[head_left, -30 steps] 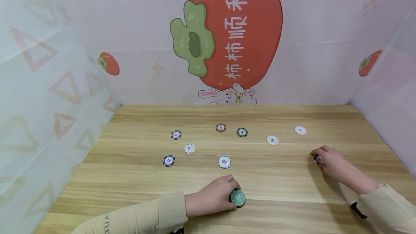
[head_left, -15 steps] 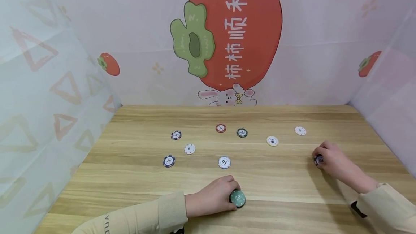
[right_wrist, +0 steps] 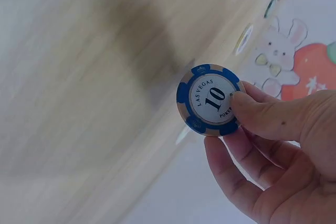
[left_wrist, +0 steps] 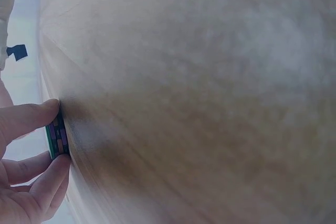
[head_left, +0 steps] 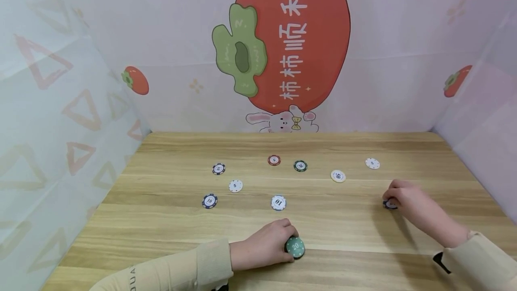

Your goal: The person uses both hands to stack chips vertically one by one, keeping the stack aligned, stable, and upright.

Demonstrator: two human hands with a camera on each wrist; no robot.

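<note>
My left hand (head_left: 262, 244) grips the sides of a short stack of poker chips (head_left: 295, 247) at the front middle of the table, a green 20 on top. The left wrist view shows thumb and fingers on opposite edges of the stack (left_wrist: 59, 139), low at the wood. Over on the right, my right hand (head_left: 416, 208) pinches a blue 10 poker chip (head_left: 389, 204). Close up in the right wrist view, the thumb lies across the printed face of this chip (right_wrist: 207, 100), with fingers behind and below it. The chip's shadow falls on the table.
Single chips lie spread over the wooden table (head_left: 169, 237): a white 10 (head_left: 278, 202), blue 10s (head_left: 209, 200) at left, a red chip (head_left: 273, 160), a green chip (head_left: 300, 166), a yellow-rimmed 50 (head_left: 338, 176) and a white chip (head_left: 372, 163). Printed cloth walls surround the table.
My right hand has shifted slightly left with the blue poker chip, whose angle has turned along the way. My left hand and its stack have stayed in place.
</note>
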